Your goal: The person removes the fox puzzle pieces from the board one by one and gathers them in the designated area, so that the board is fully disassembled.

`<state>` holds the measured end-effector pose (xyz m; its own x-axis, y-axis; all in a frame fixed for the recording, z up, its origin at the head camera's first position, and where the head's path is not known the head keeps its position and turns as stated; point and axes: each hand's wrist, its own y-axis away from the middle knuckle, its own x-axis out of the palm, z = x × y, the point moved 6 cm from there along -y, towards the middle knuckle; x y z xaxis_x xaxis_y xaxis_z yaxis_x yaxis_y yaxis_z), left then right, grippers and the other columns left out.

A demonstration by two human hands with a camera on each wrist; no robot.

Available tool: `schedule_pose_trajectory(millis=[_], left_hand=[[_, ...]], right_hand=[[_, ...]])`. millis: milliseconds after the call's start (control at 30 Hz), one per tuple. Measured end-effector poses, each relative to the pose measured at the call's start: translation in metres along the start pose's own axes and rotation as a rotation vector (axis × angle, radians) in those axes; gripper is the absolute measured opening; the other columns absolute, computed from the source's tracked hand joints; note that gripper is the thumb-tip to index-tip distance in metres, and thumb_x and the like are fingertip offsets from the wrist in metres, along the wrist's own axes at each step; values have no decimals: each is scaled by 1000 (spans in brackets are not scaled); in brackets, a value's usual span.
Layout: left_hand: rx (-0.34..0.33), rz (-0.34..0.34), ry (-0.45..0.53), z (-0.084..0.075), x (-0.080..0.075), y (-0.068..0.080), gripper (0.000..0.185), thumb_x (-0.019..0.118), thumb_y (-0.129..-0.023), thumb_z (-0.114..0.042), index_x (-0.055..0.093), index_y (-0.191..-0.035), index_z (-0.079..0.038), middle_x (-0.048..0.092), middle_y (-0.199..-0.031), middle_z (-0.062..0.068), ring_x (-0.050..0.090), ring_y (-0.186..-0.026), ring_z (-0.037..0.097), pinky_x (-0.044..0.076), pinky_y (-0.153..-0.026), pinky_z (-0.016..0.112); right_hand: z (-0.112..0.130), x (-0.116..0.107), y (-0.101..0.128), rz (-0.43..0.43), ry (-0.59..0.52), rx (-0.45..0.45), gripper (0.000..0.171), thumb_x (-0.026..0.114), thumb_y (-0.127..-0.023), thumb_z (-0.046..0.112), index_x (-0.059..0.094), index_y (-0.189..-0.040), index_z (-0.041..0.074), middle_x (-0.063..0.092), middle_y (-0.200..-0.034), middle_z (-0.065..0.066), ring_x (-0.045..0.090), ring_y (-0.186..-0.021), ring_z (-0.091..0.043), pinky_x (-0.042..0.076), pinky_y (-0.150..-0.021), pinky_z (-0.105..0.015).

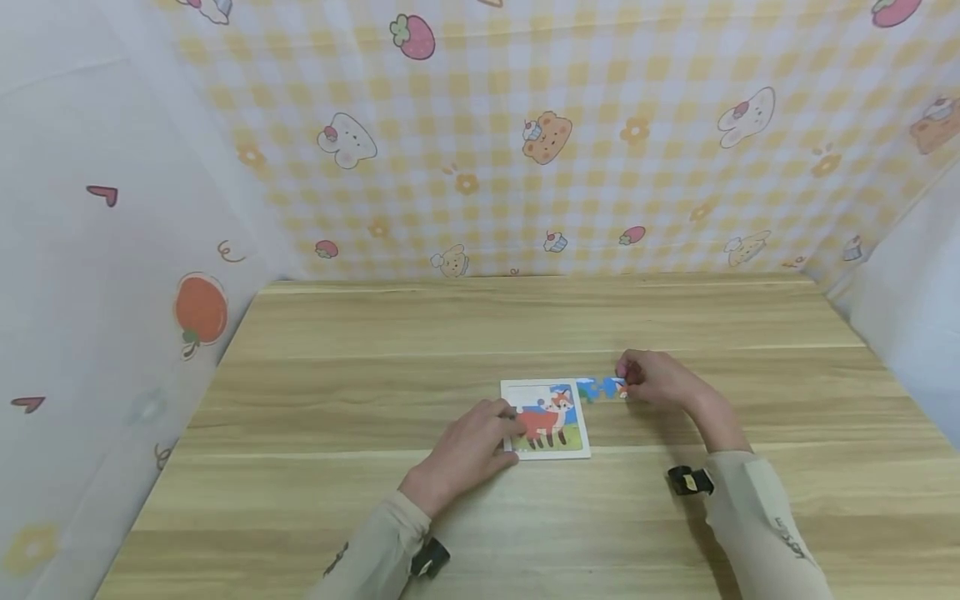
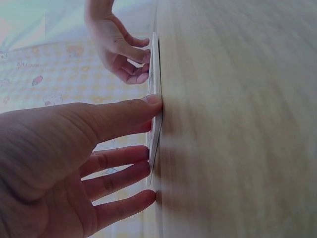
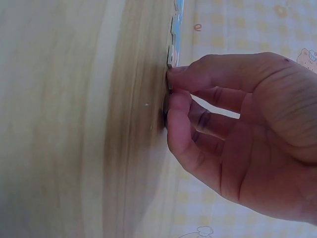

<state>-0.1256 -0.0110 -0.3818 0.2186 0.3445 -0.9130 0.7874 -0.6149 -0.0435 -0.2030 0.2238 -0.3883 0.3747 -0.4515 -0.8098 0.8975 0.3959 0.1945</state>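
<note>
A square jigsaw puzzle [image 1: 551, 417] with a white frame and a fox picture lies flat on the table. The picture has a pale bare patch at its upper left. My left hand [image 1: 471, 446] rests at the puzzle's left side, thumb along the near edge [image 2: 157, 116] and fingers loosely extended. Just right of the frame lie blue jigsaw pieces [image 1: 592, 388], one beside the other. My right hand [image 1: 663, 382] pinches the end piece [image 1: 621, 387], which shows some of the fox's orange, between thumb and forefinger, low over the table. Its fingertips partly hide that piece.
The wooden table [image 1: 360, 350] stretches out on all sides of the puzzle. A checked cloth [image 1: 480, 167] with cartoon prints hangs behind it, and a white cloth [image 1: 135, 350] stands on the left. Dark devices [image 1: 686, 481] are strapped at both wrists.
</note>
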Motion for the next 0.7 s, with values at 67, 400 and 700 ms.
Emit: schedule_pose_trajectory(millis=[67,400,700], left_hand=[[0,1,-1,0,0,0,29,68,-73,-24,65,-101,-16,52,-103,0,45,-92,13,42,-73,26],[-2,-5,-9,-1,-1,0,31,68,-72,-24,64,-102,-15,52,-103,0,45,-92,14,42,-73,26],[-4,-4,-5,-1,0,0,31,68,-72,-24,64,-102,-16,52,-103,0,45,-92,13,42,-71,26]], right_hand=[[-1,0,1,-4,-3,1,16,62,-74,1,51,-85,3,54,-74,-4,47,-66,-16,40,-55,-28],[7,-18,10,-66,52,6,17,56,-77,7,54,-93,2,55,-81,-5,49,-65,-15,42,-58,-30],[42,-9,3,-67,50,-81,5,59,-79,8,57,-84,7,54,-72,1,47,-59,-11,40,-52,-26]])
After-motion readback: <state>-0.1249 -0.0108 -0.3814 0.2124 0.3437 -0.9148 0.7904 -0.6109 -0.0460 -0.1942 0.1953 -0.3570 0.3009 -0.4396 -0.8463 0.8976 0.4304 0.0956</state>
